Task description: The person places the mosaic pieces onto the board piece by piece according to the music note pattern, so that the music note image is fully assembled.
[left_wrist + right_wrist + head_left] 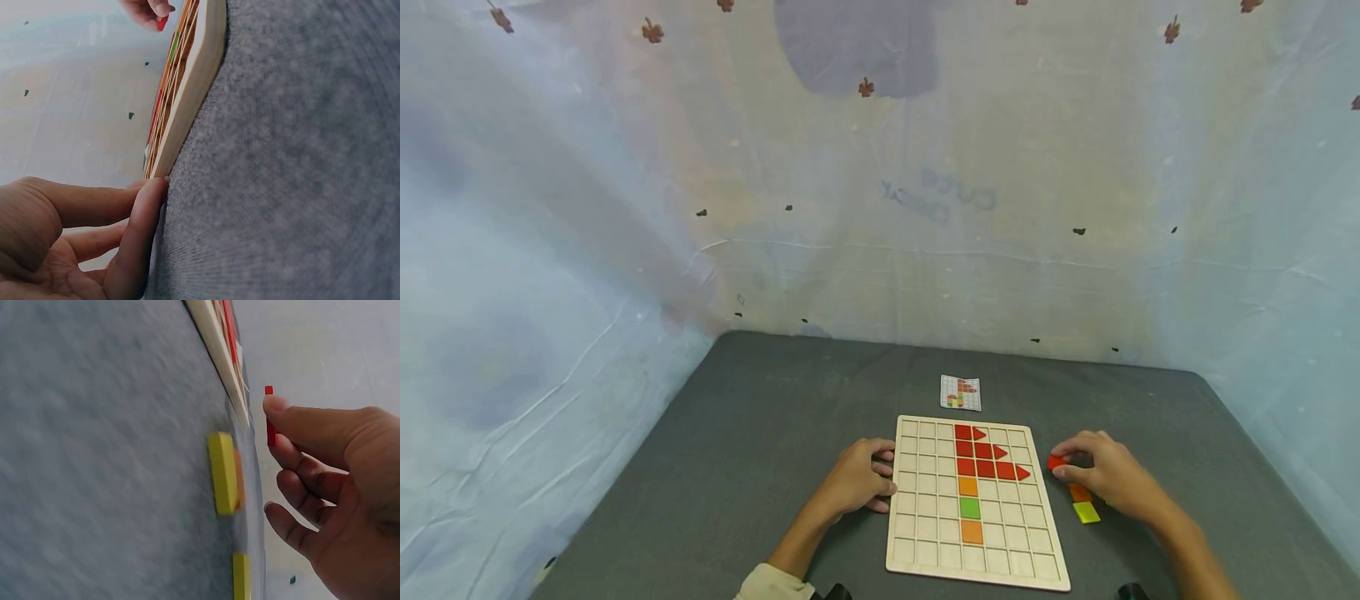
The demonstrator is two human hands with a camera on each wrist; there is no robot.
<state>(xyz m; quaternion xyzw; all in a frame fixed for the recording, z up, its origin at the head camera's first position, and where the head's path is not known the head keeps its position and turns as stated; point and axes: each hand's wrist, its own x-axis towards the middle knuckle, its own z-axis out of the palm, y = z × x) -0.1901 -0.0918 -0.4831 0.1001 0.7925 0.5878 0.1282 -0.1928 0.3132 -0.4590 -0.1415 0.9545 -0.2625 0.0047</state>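
A wooden grid board (925, 508) lies on the dark tabletop. Rows of red squares (983, 450) ending in triangles fill its upper part, above an orange square (968, 486), a green square (970, 507) and another orange one. At the board's left edge rests my left hand (856, 482), its fingers relaxed; thumb and finger touch the rim in the left wrist view. Right of the board, my right hand (1108, 473) pinches a flat red tile (270, 419) between thumb and finger, held above the table. Its full shape is partly covered.
Under and beside the right hand lie an orange tile (1080, 492) and a yellow tile (1086, 512). The right wrist view shows a second yellow piece (241, 576). A small pattern card (960, 392) sits behind the board. A pale patterned curtain (880, 283) surrounds the table.
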